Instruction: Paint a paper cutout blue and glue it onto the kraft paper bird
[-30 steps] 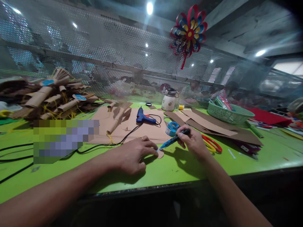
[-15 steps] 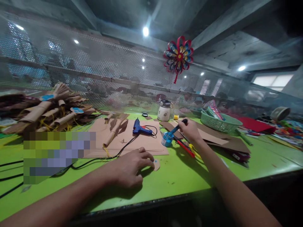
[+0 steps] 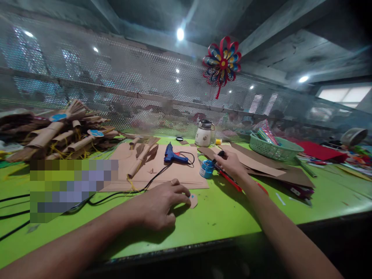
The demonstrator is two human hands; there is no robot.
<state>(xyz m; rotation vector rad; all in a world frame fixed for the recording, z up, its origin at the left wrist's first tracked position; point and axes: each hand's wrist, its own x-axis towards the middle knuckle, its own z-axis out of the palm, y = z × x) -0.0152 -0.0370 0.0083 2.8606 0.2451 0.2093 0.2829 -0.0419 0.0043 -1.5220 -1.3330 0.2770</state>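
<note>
My left hand (image 3: pixel 159 204) rests on the green table with curved, spread fingers. Its fingertips touch the edge of a small rounded piece of brown paper (image 3: pixel 193 201) that has a blue spot on it. My right hand (image 3: pixel 231 163) is closed around the dark handle of a paintbrush (image 3: pixel 217 158), tilted into a small jar of blue paint (image 3: pixel 205 170). The brush tip is hidden inside the jar. Behind my hands, a blue glue gun (image 3: pixel 174 156) stands on brown paper sheets (image 3: pixel 186 179) beside a rolled brown paper bundle (image 3: pixel 139 161).
Many paper bundles (image 3: pixel 46 135) are heaped at the left; black cables cross the table (image 3: pixel 215 217). Red-handled tools (image 3: pixel 232 182) lie under my right forearm. Cardboard sheets (image 3: pixel 264 166), a green basket (image 3: pixel 274 150) and a white bottle (image 3: pixel 202 133) stand farther back.
My right hand has lowered the paintbrush deeper into the blue paint jar. The left hand stays at the paper piece. The view has shifted slightly.
</note>
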